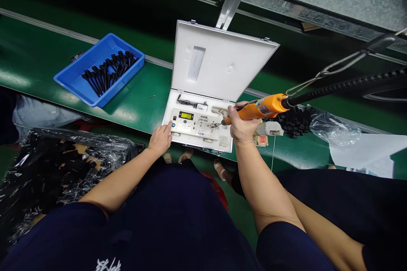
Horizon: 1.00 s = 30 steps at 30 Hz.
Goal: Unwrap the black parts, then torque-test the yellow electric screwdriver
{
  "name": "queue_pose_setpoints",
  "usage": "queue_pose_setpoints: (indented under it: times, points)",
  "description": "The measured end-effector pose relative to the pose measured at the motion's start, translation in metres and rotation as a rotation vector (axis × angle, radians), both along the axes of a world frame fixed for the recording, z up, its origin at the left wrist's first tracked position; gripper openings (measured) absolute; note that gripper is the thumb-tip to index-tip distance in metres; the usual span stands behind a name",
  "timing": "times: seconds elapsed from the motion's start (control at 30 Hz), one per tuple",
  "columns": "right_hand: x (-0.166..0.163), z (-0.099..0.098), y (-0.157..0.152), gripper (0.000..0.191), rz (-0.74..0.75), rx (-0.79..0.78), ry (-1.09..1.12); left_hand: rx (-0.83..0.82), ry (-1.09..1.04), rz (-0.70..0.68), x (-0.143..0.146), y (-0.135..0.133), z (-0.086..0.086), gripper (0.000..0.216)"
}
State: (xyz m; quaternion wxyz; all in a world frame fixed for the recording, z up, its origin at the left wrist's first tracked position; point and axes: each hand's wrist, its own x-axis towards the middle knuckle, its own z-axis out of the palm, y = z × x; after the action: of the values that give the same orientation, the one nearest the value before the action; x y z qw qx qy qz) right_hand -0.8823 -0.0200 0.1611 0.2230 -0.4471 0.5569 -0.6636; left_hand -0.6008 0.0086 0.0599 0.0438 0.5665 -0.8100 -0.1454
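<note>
My right hand [243,128] is wrapped round an orange electric screwdriver [265,108] that hangs from a metal hook and a black cord. The screwdriver's tip end points left, toward the round metal fitting on a HIOS HP-50 torque tester [187,128], whose yellow-green display is lit. At the tester's left end rests my left hand [160,139], its index finger stretched out at the blue button and holding nothing. The tester lies in the foam of an open silver case [219,67], along with a black-corded adapter [201,107]. Whether the tip touches the fitting, I cannot tell.
A blue bin [71,80] of black cable-like parts stands left on the green bench. A thin bit [151,96] lies nearby. Right are black parts [294,120], a plastic bag [333,129] and paper [369,152]. A co-worker's arm [330,237] is close on the right.
</note>
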Motion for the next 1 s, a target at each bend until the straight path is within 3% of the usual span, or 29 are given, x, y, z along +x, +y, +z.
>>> queue_pose_setpoints:
  times: [0.5, 0.73, 0.9, 1.0]
  points:
    - [-0.003, -0.002, -0.001, 0.045, 0.029, 0.019, -0.034, 0.000, 0.006, 0.013, -0.001, 0.000, 0.000, 0.060]
    - [-0.011, 0.008, 0.002, 0.080, 0.336, -0.016, -0.177, -0.023, 0.004, 0.007, 0.000, 0.001, -0.001, 0.060]
    - [-0.011, 0.007, 0.001, 0.063, 0.246, -0.078, -0.148, -0.008, -0.003, 0.000, -0.001, 0.000, 0.000, 0.057]
    - [-0.012, 0.005, 0.002, 0.063, 0.235, -0.071, -0.146, 0.000, -0.020, -0.012, -0.001, 0.000, 0.001, 0.056]
